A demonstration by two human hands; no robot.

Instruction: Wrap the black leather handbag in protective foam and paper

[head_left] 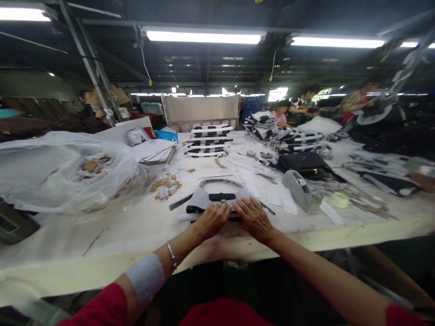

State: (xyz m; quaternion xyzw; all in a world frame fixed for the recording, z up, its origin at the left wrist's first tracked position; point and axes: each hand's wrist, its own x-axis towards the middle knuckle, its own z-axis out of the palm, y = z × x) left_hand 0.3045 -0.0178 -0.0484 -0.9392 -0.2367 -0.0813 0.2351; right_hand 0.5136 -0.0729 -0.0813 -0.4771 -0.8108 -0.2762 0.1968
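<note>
In front of me on the table lies a black handbag (204, 209) covered partly with white wrapping sheet (200, 198). Its wrapped handle (219, 181) arches away from me. A black strap tab (221, 197) with a small gold-coloured metal clasp sits at the middle of the bag. My left hand (214, 220) is closed in a pinch just below the clasp; what its fingertips hold is hidden. Beside it, my right hand (254, 218) rests on the bag with fingers stretched out flat over the wrapping. Both hands cover part of the bag's near edge.
Left are a large clear plastic bag (57, 167), small brown tags (165, 187) and white sheets (158, 151). Behind lies a stack of wrapped bags (208, 141). At right are a black bag (301, 163), a grey tape dispenser (297, 190) and a tape roll (339, 199). People work beyond.
</note>
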